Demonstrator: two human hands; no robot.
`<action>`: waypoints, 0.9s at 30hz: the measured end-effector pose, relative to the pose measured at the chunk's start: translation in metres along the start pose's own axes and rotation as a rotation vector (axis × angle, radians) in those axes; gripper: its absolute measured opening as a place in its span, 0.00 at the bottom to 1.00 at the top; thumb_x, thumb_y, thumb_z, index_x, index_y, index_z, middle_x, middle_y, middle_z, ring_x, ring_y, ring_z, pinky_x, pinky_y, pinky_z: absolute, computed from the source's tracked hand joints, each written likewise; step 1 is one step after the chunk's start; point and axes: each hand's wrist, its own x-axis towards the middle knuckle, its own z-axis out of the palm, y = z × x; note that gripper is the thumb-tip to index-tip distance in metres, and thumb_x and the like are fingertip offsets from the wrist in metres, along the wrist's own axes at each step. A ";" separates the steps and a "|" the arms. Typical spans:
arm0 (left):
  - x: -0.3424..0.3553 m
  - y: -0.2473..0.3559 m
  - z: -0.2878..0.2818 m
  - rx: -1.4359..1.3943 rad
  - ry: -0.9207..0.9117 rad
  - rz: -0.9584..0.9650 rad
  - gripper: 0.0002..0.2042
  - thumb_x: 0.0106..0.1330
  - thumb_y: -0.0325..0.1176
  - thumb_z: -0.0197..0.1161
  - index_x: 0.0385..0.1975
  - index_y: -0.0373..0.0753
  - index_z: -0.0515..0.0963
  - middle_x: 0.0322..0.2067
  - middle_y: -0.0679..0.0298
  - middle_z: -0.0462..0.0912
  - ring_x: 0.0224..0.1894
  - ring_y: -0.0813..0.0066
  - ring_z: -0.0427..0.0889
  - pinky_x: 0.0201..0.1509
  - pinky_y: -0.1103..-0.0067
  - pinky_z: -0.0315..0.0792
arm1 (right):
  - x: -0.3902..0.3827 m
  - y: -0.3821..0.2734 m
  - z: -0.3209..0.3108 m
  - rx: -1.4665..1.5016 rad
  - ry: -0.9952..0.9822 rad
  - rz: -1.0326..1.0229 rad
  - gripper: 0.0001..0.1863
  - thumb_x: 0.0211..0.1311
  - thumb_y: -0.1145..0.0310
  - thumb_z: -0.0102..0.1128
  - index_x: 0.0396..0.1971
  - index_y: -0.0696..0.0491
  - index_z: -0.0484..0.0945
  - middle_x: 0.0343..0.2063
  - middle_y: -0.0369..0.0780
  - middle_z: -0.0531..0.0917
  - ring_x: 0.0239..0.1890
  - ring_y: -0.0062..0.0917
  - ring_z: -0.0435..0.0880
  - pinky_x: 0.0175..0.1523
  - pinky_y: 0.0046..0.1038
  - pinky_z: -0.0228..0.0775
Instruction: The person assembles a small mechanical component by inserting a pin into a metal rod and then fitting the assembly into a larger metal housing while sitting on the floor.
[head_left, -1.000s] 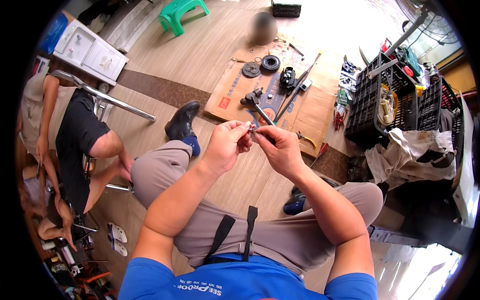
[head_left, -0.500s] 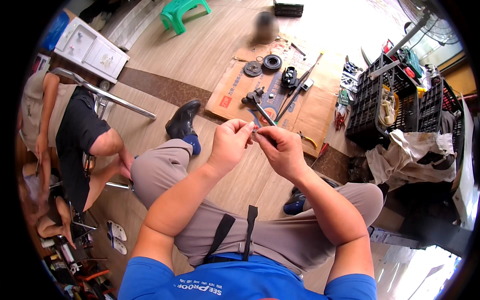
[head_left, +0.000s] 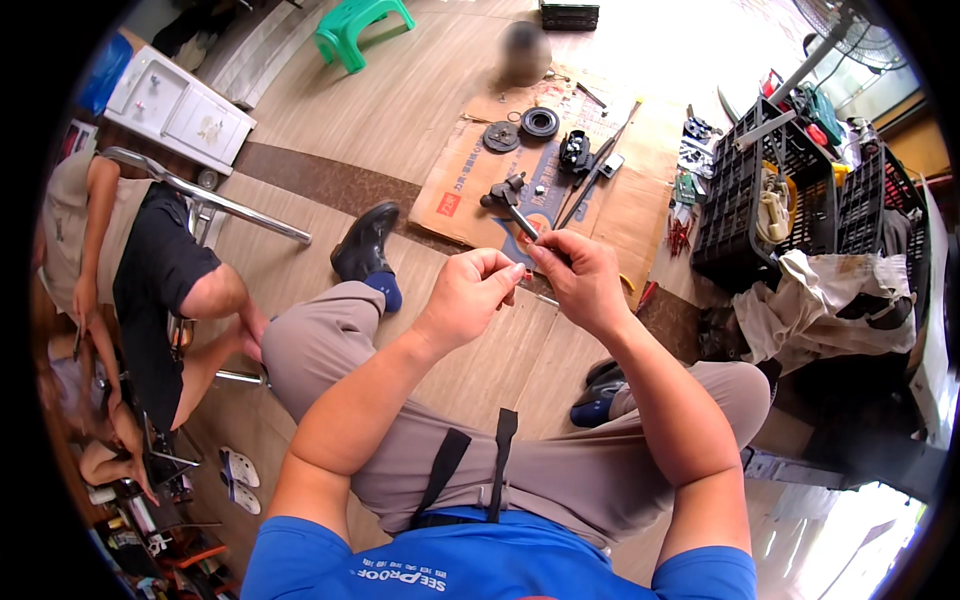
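My left hand [head_left: 468,296] is closed in a pinch above the floor between my knees. A small red piece [head_left: 527,275] shows at its thumb tip; its kind is too small to tell. Just to the right, my right hand [head_left: 580,275] is also pinched, its fingertips slightly higher and apart from the left ones. Whatever it grips is hidden. A thin pale rod end [head_left: 547,300] shows below its fingers, and I cannot tell whether the hand holds it. Beyond the hands, a dark hammer-like tool [head_left: 510,200] lies on the cardboard, its shaft reaching toward my right fingertips in view.
The flattened cardboard [head_left: 450,207] bears a black ring-shaped part [head_left: 540,122], a dark disc [head_left: 502,137] and a black mechanical part [head_left: 575,152]. Black crates [head_left: 725,210] with tools stand right. A seated person [head_left: 165,260] is at left; a green stool [head_left: 360,30] stands far off.
My hands have moved apart from touching fingertips. The right has shifted slightly up and right, while the left stays low with the red piece.
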 end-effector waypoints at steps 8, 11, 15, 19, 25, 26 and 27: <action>0.006 -0.005 -0.018 -0.382 0.056 -0.039 0.08 0.71 0.32 0.55 0.32 0.36 0.77 0.22 0.67 0.79 0.25 0.81 0.76 0.30 0.83 0.69 | -0.012 0.008 0.013 0.087 -0.040 0.065 0.06 0.61 0.70 0.63 0.33 0.56 0.80 0.18 0.40 0.77 0.21 0.19 0.73 0.29 0.24 0.66; 0.007 -0.004 -0.019 -0.401 0.137 -0.022 0.08 0.71 0.33 0.56 0.32 0.37 0.77 0.22 0.67 0.79 0.24 0.81 0.76 0.30 0.83 0.68 | -0.019 -0.008 0.015 0.019 -0.058 -0.010 0.05 0.61 0.71 0.62 0.36 0.55 0.81 0.19 0.42 0.79 0.21 0.26 0.77 0.29 0.26 0.68; 0.007 -0.005 -0.018 -0.405 0.157 -0.033 0.08 0.71 0.33 0.56 0.32 0.37 0.78 0.22 0.67 0.79 0.24 0.82 0.76 0.29 0.84 0.69 | -0.024 -0.018 0.016 -0.088 -0.097 -0.070 0.09 0.62 0.71 0.59 0.42 0.51 0.80 0.23 0.45 0.81 0.24 0.35 0.81 0.30 0.31 0.71; 0.007 -0.005 -0.016 -0.363 0.164 -0.034 0.08 0.71 0.33 0.56 0.31 0.37 0.78 0.21 0.68 0.78 0.23 0.83 0.74 0.29 0.85 0.68 | -0.024 -0.032 0.013 -0.175 -0.136 -0.132 0.11 0.62 0.71 0.56 0.44 0.48 0.79 0.23 0.44 0.80 0.25 0.39 0.81 0.30 0.35 0.70; 0.003 0.003 -0.005 -0.047 0.249 0.041 0.09 0.70 0.34 0.57 0.29 0.36 0.77 0.21 0.69 0.77 0.23 0.85 0.72 0.29 0.85 0.67 | -0.025 -0.036 0.008 -0.226 -0.178 -0.144 0.11 0.63 0.73 0.57 0.45 0.50 0.79 0.22 0.44 0.79 0.23 0.35 0.79 0.31 0.28 0.71; 0.002 0.004 -0.005 -0.047 0.248 0.040 0.09 0.70 0.34 0.57 0.29 0.36 0.77 0.21 0.69 0.77 0.23 0.85 0.72 0.29 0.85 0.67 | -0.024 -0.037 0.007 -0.226 -0.178 -0.143 0.11 0.63 0.73 0.57 0.45 0.50 0.79 0.22 0.44 0.79 0.23 0.35 0.79 0.31 0.28 0.71; 0.002 0.005 -0.005 -0.054 0.227 0.029 0.09 0.70 0.33 0.57 0.29 0.36 0.77 0.21 0.69 0.77 0.23 0.85 0.72 0.29 0.85 0.67 | -0.024 -0.038 0.006 -0.220 -0.182 -0.126 0.08 0.63 0.71 0.57 0.41 0.49 0.78 0.22 0.44 0.79 0.24 0.38 0.80 0.30 0.32 0.70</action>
